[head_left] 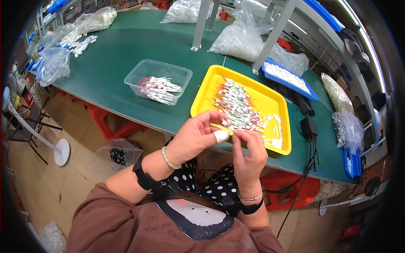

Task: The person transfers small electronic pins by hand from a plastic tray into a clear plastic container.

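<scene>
My left hand [195,137] pinches a small, narrow yellow piece [222,128] between thumb and fingers, above the table's front edge. A white wrap [221,135] covers that thumb's tip. Close beside it, my right hand [249,152] has thumb and forefinger pressed together at the piece's right end; what lies in that pinch is too small to make out. Just beyond both hands sits a yellow tray [278,103], holding many thin white sticks with orange-red ends [236,103] in a heap and loose white pieces [274,128] at its right side.
A clear plastic box [158,66] with similar white sticks stands left of the tray on the green table [109,71]. Behind right is a blue tray [289,79] of white pieces. Grey posts [276,33], filled plastic bags [240,40] and black cables [311,135] stand or lie around.
</scene>
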The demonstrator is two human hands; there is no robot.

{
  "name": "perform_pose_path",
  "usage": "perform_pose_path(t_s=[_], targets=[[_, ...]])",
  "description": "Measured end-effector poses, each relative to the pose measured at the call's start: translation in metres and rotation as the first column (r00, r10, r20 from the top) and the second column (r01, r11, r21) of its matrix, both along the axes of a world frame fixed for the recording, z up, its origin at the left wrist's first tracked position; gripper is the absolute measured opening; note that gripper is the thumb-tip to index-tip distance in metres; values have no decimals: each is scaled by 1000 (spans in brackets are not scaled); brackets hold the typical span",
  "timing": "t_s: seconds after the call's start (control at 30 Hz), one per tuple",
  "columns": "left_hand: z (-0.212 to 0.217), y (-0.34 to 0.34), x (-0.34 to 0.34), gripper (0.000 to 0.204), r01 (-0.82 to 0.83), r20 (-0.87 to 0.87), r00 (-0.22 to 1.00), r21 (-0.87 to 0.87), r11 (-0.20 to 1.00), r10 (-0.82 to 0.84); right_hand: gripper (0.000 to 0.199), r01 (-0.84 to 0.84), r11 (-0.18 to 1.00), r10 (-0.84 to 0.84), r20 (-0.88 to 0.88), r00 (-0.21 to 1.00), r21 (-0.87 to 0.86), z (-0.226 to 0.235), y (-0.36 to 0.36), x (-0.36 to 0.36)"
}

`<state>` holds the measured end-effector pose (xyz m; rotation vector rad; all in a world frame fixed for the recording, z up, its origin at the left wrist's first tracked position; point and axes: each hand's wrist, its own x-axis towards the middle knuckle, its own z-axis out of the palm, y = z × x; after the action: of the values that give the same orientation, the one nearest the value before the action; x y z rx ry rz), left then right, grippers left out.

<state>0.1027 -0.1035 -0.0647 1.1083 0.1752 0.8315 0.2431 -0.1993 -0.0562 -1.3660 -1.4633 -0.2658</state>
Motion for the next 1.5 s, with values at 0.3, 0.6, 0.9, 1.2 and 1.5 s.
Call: perform_pose_path(t_s=[0.3, 0.6, 0.9, 1.2, 1.5], targets=[[-5, 8, -11, 18, -94, -106, 990, -15, 995, 92, 19, -52, 998, 53, 38, 998, -32, 1, -4, 6], [-9, 0, -10, 16, -36, -112, 993, 27, 999, 39, 22, -233, 972, 227, -392, 892, 32, -2, 0, 0], [40, 53, -62, 14, -366, -70, 901, 410, 836, 429, 15, 181, 959, -185, 2, 983, -218, 10, -13, 79], [57, 142, -119, 26, -175, -479, 164, 846, 503, 863, 20, 265, 672, -111, 260, 959, -691, 42, -11, 145], [43, 80, -35, 24, 93, -276, 768, 941, 326, 578, 13, 223, 782, -108, 227, 968, -582, 34, -15, 146]])
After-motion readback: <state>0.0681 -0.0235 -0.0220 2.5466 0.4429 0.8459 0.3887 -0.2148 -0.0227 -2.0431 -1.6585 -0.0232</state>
